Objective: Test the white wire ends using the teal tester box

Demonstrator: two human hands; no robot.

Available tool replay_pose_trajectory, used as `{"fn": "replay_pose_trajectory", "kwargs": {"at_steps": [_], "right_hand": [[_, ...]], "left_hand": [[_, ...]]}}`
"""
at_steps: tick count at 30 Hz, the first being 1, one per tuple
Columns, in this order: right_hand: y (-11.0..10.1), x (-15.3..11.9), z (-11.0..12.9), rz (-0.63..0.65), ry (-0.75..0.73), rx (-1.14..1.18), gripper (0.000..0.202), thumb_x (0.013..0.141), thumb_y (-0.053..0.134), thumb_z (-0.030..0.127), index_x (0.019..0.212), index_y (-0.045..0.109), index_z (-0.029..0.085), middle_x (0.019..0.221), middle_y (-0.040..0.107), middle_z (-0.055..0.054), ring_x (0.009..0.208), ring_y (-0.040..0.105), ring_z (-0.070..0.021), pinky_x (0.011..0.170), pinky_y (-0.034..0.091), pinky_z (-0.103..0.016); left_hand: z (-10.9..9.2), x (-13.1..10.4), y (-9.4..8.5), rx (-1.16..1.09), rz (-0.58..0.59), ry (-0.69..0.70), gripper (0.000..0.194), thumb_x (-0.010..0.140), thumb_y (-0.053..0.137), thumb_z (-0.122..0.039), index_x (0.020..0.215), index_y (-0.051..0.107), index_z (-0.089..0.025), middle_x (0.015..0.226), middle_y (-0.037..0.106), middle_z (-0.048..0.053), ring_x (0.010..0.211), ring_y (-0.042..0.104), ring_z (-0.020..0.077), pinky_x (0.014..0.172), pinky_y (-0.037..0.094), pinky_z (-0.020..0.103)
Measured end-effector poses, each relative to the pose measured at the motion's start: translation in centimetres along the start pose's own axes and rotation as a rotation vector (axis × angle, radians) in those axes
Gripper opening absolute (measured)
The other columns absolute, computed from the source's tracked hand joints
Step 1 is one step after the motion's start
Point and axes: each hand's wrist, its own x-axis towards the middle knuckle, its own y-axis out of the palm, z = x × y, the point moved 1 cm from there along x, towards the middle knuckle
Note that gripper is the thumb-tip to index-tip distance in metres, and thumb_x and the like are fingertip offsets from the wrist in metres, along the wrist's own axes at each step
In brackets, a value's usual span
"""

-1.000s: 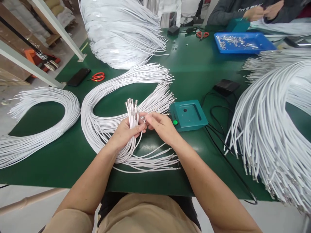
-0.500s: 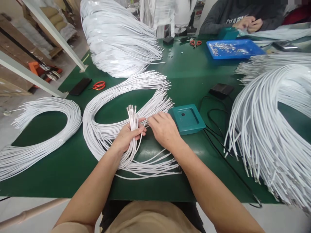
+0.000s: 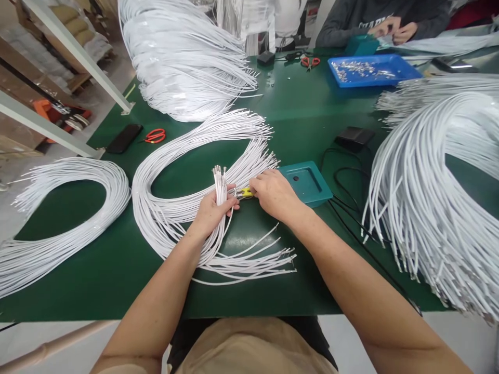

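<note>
Nearest on the green table (image 3: 144, 291), loose white cable ends (image 3: 268, 261) spread out to the right, in front of the hands. Above them, the left hand (image 3: 212, 209) is closed around a bundle of white cables (image 3: 220, 189), whose metal-tipped ends point upward. The right hand (image 3: 277, 192) has its fingers curled on a small yellow tool (image 3: 245, 192); the metal front of this tool reaches to the left fingers, but what it touches there is too small to tell.

Directly behind the hands lies a large white cable coil (image 3: 143, 202), partly covered by the left hand. The right hand hides one corner of a teal box (image 3: 322, 189). Black cords (image 3: 346, 171) run beside this box, up to a heavy cable heap (image 3: 413, 197) on the right. A smaller coil (image 3: 117, 187) lies at the left.

Farther, there are red-handled scissors (image 3: 155, 136), a black phone (image 3: 125, 138) and a black block (image 3: 354, 138). Farthest stand a big cable pile (image 3: 187, 62), a blue tray (image 3: 407, 71) with small metallic pieces, and a co-worker's hands (image 3: 405, 33).
</note>
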Motion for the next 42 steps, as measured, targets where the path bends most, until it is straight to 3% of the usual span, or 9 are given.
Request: {"fn": "replay_pose_trajectory", "kwargs": {"at_steps": [11,23,27,30,33,38,40,42], "right_hand": [[-0.1,-0.2,0.1,-0.017,0.038,0.014,0.023,0.079,0.049,0.004,0.092,0.066,0.013,0.074,0.068,-0.010,0.076,0.059,-0.0222,0.088,0.034,-0.033],[0.1,-0.5,0.5,-0.031,0.037,0.002,0.022,0.085,0.047,0.008,0.096,0.065,0.012,0.078,0.070,-0.012,0.086,0.063,-0.0238,0.104,0.031,-0.040],[-0.2,-1.3,0.2,-0.149,0.150,-0.002,0.024,0.092,0.048,0.024,0.105,0.065,0.012,0.101,0.071,-0.015,0.112,0.055,-0.0305,0.113,0.018,-0.054],[0.0,-2.1,-0.5,-0.248,0.346,-0.025,0.036,0.094,0.046,0.027,0.123,0.057,0.011,0.133,0.056,-0.020,0.131,0.041,-0.0361,0.112,0.012,-0.064],[0.4,-2.5,-1.0,-0.244,0.394,-0.015,0.040,0.095,0.043,0.027,0.131,0.052,0.011,0.144,0.046,-0.022,0.136,0.034,-0.0379,0.110,0.014,-0.066],[0.1,-2.6,-0.1,-0.318,0.325,0.018,0.033,0.094,0.044,0.023,0.122,0.057,0.011,0.134,0.055,-0.020,0.129,0.041,-0.0341,0.112,0.016,-0.062],[-0.2,-2.6,1.6,-0.362,0.173,0.100,0.025,0.094,0.045,0.022,0.111,0.062,0.013,0.119,0.063,-0.016,0.116,0.050,-0.0292,0.109,0.026,-0.054],[-0.4,-2.8,3.8,-0.333,-0.112,0.216,0.019,0.094,0.046,0.021,0.096,0.065,0.016,0.099,0.068,-0.010,0.097,0.055,-0.0232,0.096,0.040,-0.043]], "left_hand": [[0.3,0.3,0.1,0.118,-0.027,-0.022,0.054,0.066,0.079,-0.029,0.114,0.065,-0.009,0.072,0.069,0.003,0.064,0.067,0.0158,0.054,0.050,0.022],[0.9,0.4,-0.2,0.232,-0.044,0.001,0.053,0.069,0.076,-0.031,0.117,0.066,-0.011,0.073,0.071,0.003,0.064,0.068,0.0168,0.061,0.053,0.025],[0.7,0.3,-0.1,0.210,-0.057,-0.015,0.052,0.068,0.077,-0.031,0.115,0.067,-0.011,0.074,0.072,0.004,0.065,0.069,0.0177,0.060,0.053,0.025],[0.6,0.2,-0.1,0.188,-0.062,-0.024,0.052,0.067,0.078,-0.030,0.114,0.067,-0.010,0.075,0.072,0.005,0.066,0.070,0.0187,0.059,0.052,0.025],[0.4,0.0,-0.2,0.150,-0.070,-0.025,0.052,0.065,0.080,-0.030,0.111,0.068,-0.010,0.074,0.071,0.005,0.066,0.069,0.0189,0.058,0.052,0.026],[0.1,-0.4,-0.8,0.072,-0.062,-0.009,0.058,0.065,0.081,-0.032,0.116,0.065,-0.009,0.073,0.068,0.004,0.066,0.066,0.0175,0.059,0.050,0.026],[0.0,-0.7,-1.1,0.016,-0.030,0.011,0.063,0.065,0.081,-0.033,0.120,0.063,-0.010,0.073,0.067,0.002,0.067,0.064,0.0160,0.062,0.049,0.026],[-0.1,-0.9,-1.4,-0.033,-0.011,0.010,0.062,0.064,0.082,-0.034,0.119,0.064,-0.012,0.074,0.067,0.001,0.066,0.062,0.0141,0.064,0.049,0.026]]}}
